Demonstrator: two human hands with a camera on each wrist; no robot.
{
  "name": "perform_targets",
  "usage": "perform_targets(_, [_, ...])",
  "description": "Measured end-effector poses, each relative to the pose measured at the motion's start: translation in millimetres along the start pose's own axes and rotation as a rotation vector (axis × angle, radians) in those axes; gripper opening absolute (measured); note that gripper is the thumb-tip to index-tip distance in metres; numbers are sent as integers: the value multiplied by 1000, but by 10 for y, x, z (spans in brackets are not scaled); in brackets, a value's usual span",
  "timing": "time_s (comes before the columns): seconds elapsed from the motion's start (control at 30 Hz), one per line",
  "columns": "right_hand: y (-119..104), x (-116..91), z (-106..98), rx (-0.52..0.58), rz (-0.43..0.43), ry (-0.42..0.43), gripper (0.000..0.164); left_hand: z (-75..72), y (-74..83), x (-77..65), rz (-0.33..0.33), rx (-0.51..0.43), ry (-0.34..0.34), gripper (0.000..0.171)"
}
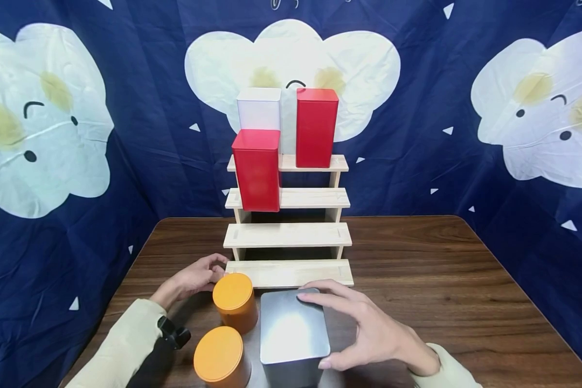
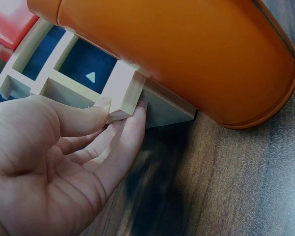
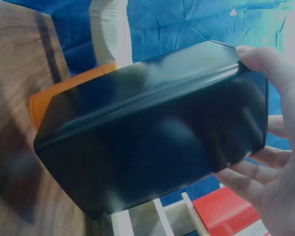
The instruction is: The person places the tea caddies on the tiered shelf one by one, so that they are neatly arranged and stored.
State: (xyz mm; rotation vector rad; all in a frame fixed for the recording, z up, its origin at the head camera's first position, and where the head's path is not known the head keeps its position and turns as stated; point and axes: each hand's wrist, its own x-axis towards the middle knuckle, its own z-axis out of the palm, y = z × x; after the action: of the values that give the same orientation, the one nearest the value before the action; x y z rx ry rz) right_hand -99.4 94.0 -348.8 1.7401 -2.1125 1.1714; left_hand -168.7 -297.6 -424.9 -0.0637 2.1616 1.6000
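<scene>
My left hand point(image 1: 197, 278) pinches the left end of the lowest board of a wooden step rack point(image 1: 287, 274). In the left wrist view the thumb lies on top of the board point(image 2: 123, 88) and a finger is beneath it. My right hand point(image 1: 364, 326) grips a tall black tin point(image 1: 294, 326) near its top, thumb on the near edge, fingers at the far side. Whether the tin touches the table cannot be told. Two orange round canisters point(image 1: 233, 293) point(image 1: 219, 355) stand left of the tin, one behind the other.
On the rack's top board are a white tin point(image 1: 259, 108) and a red tin point(image 1: 317, 128). Another red tin point(image 1: 257, 171) stands on the second board down. The brown wood-grain table point(image 1: 417, 280) is backed by a blue curtain point(image 1: 407, 178) with cloud prints.
</scene>
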Motion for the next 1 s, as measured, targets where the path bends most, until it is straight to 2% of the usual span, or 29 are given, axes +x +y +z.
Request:
perform_targets(0.3, [62,64,-186,-26,38,70,83,1,24,-6,-10,7,4,51])
perform_targets(0.53, [132,131,-336,10,32,117,81,-1,34,-11,-9,10,10,50])
perform_targets(1.0, [284,251,-599,49,128,155,83,6,11,-11,-7,1,-3,52])
